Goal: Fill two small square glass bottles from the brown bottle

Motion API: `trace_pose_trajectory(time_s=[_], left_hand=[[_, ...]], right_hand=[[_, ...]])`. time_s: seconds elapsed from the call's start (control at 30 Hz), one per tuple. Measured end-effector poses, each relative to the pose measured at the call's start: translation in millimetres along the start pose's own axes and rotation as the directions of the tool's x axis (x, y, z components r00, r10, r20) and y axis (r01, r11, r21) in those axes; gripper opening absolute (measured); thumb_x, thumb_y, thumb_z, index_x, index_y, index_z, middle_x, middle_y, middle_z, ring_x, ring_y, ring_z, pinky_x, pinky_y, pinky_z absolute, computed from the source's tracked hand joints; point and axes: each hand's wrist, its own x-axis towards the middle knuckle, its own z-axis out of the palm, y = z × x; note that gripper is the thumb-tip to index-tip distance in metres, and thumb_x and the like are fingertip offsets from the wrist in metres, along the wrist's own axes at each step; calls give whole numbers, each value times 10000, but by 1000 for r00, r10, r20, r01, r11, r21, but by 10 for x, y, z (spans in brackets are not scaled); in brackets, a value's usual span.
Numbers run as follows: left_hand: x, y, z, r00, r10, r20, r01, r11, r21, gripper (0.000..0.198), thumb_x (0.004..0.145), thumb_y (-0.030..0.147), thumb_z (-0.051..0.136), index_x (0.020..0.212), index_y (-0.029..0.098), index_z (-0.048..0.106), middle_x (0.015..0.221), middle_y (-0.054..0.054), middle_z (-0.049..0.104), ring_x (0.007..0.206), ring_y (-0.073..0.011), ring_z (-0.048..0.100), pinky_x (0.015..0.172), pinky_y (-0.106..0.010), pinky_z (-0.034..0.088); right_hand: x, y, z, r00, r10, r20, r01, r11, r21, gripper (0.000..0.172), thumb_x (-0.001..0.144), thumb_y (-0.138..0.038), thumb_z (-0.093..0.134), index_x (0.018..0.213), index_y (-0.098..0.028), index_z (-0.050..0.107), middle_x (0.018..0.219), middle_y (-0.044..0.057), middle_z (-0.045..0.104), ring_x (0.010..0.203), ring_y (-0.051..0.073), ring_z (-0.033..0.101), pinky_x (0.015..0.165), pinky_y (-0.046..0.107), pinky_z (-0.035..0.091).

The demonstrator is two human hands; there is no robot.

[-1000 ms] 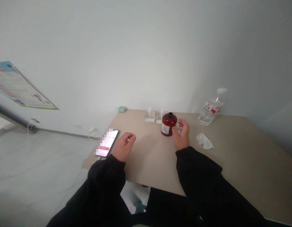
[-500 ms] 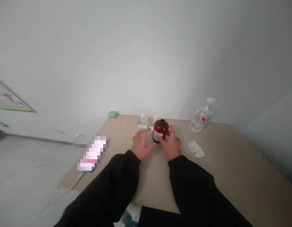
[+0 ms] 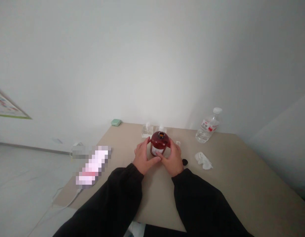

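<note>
A dark red, see-through bottle (image 3: 159, 141) with a white label on its front stands between my hands, its neck uncapped and tipped slightly toward me. Round its left side, my left hand (image 3: 143, 157) is closed, the thumb across the lower front. My right hand (image 3: 172, 160) grips the right side, its thumb meeting the label. A small round black cap (image 3: 184, 162) lies just right of my right wrist.
Two small clear glass containers (image 3: 147, 131) stand behind the bottle near the wall. To the right are a clear water bottle (image 3: 207, 127) and a crumpled tissue (image 3: 203, 160). A phone (image 3: 94, 166) with a cable lies at the left edge; a green case (image 3: 115, 122) sits at the back left corner.
My left hand has come from apart onto the bottle. The bottle has moved left and toward me, its neck tilting nearer. The black cap now shows beside my right wrist.
</note>
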Motion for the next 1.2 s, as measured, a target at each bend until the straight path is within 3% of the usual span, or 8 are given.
trace_pose_trajectory(time_s=[0.3,0.47,0.57,0.7,0.83,0.93,1.03,1.2], left_hand=[[-30,-164,-43,992,-2,-127,-17,989,-149,784,621,417,784,1290,174,456,1262,-136,564,1179,-323,531,1041,-494,378],[-33,-138,-81,996,4,-94,-14,994,-111,789,591,397,796,1275,175,471,1238,-130,592,1148,-329,552,1019,-511,390],[-25,-58,-99,999,30,-44,-32,998,-53,782,572,419,807,1251,183,499,1204,-126,612,1107,-334,569,993,-510,399],[-19,34,-114,995,101,10,-101,994,38,768,567,479,809,1215,186,519,1155,-124,627,1065,-340,577,962,-513,390],[-23,84,-114,986,152,68,-160,980,117,811,563,589,784,1219,192,522,1144,-128,630,1067,-348,559,956,-506,355],[-30,136,-111,983,169,76,-182,960,215,827,563,651,752,1229,208,540,1138,-132,630,1055,-350,553,950,-494,331],[-37,203,-117,980,182,85,-200,927,317,777,621,698,679,1227,226,564,1106,-133,639,1027,-346,556,924,-485,316],[-44,261,-121,974,190,126,-225,881,416,713,694,694,613,1253,254,563,1075,-125,642,1004,-332,546,891,-469,298]], right_hand=[[-115,-39,-191,953,-193,233,221,970,-102,729,770,-262,563,1450,-207,307,1382,152,519,1260,310,491,1062,556,306],[21,557,-847,982,75,-175,-163,803,-574,396,767,-298,568,1146,-214,647,1026,154,643,928,321,625,787,492,476],[-15,999,-1116,954,217,-205,-298,722,-625,322,689,-348,640,988,-246,704,837,92,636,577,205,583,586,383,469],[-58,1236,-1191,967,255,-18,-225,815,-533,100,664,-281,615,712,-245,694,635,34,610,469,176,540,485,317,424],[91,905,-1085,980,200,-3,-180,877,-446,175,736,-278,558,834,-246,700,779,51,693,622,216,621,574,349,482],[194,503,-887,973,212,95,-210,977,-28,284,783,-358,577,1011,-228,683,773,27,697,586,191,608,559,332,493],[203,237,-661,954,159,255,-233,926,296,292,772,-342,594,1017,-206,673,776,15,689,671,190,637,621,325,517],[116,124,-554,988,-75,138,21,933,359,213,858,-312,527,770,-218,697,895,51,666,886,210,636,785,358,520]])
